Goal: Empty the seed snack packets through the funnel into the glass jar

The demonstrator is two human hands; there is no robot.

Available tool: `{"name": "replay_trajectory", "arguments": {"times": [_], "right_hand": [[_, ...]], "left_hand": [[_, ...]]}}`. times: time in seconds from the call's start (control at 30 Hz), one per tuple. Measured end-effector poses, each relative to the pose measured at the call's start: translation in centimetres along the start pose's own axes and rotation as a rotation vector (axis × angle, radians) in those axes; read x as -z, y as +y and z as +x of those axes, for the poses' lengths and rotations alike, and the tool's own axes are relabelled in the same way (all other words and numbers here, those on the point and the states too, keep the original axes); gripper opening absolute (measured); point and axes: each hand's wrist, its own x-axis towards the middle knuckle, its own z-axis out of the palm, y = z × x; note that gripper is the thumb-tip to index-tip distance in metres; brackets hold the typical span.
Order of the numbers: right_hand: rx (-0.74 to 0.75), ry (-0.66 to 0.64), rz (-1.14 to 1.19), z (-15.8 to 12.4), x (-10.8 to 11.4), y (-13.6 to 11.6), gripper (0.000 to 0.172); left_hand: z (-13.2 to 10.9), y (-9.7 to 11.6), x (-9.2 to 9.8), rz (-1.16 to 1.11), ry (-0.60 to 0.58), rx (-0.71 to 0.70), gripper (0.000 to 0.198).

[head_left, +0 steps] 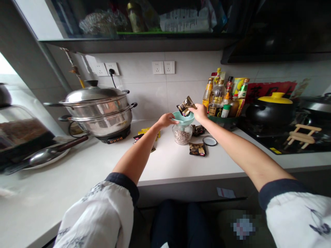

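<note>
My left hand grips the rim of a mint-green funnel from the left side. The funnel sits over the mouth of a glass jar, which holds small pale-brown pieces. Above the funnel, my right hand is closed on a shiny dark-and-gold packet, held tilted. The packet's contents and its opening are not clear to me. A similar dark packet lies flat to the right of the jar, beside a round jar lid. More dark packets lie behind the jar.
At left stands a steel steamer pot on an electric base, with a pan before it. Bottles crowd a green basket at the back right. Beyond are a black pot and a small wooden rack on the stove. Cabinets hang overhead.
</note>
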Motion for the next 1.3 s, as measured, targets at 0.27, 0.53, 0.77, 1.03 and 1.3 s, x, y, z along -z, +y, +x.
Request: {"name": "replay_trajectory", "arguments": {"times": [0.27, 0.53, 0.77, 1.03, 1.3], "right_hand": [[0.020, 0.170, 0.076, 0.6, 0.2, 0.1, 0.029], [-0.044, 0.154, 0.094, 0.1, -0.2, 0.6, 0.025], [-0.062, 0.047, 0.040, 0.1, -0.3, 0.4, 0.023], [-0.188, 0.091, 0.236, 0.7, -0.6, 0.8, 0.018], [-0.524, 0.051, 0.661, 1.4, -0.2, -0.1, 0.018]], "left_hand": [[0.1, 0.1, 0.1, 0.021, -0.028, -0.017, 0.045], [-0.2, 0.3, -0.1, -0.033, -0.031, -0.025, 0.044], [-0.8, 1.1, 0.3, -0.104, -0.075, -0.019, 0.048], [-0.9, 1.3, 0.8, -0.103, -0.103, -0.006, 0.059], [0.1, 2.4, 2.0, -0.028, 0.146, -0.048, 0.051]]}}
